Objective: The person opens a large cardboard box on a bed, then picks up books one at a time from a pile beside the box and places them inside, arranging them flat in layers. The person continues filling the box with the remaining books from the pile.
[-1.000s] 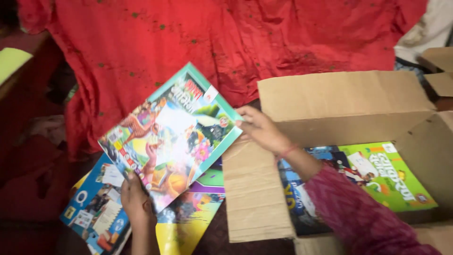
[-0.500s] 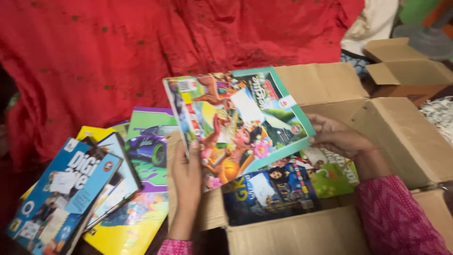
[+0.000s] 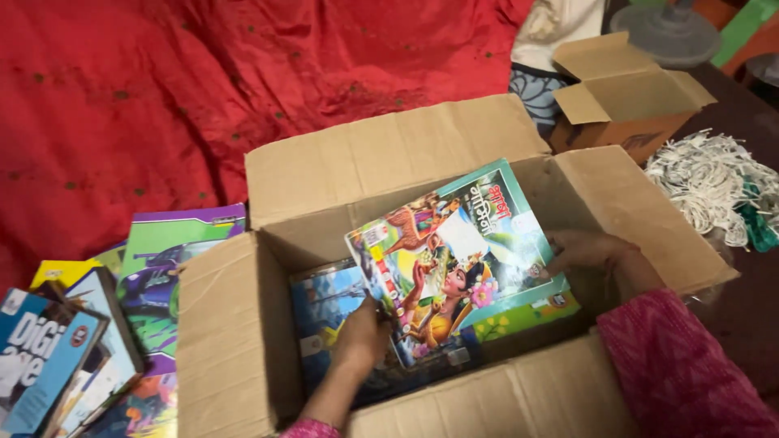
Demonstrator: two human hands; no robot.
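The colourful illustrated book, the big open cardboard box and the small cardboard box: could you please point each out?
colourful illustrated book [image 3: 454, 259], head view, cover centre
big open cardboard box [image 3: 389, 162], head view, rear flap
small cardboard box [image 3: 629, 93], head view, inner flap

Big brown cardboard box open at centre, flaps up. Smaller brown cardboard box behind it at upper right, flaps open.

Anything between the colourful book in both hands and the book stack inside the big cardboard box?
Nothing visible. The left hand and right hand hold the illustrated book inside the open cardboard box, tilted just above the books already in it. The flaps are folded outward, clear of it.
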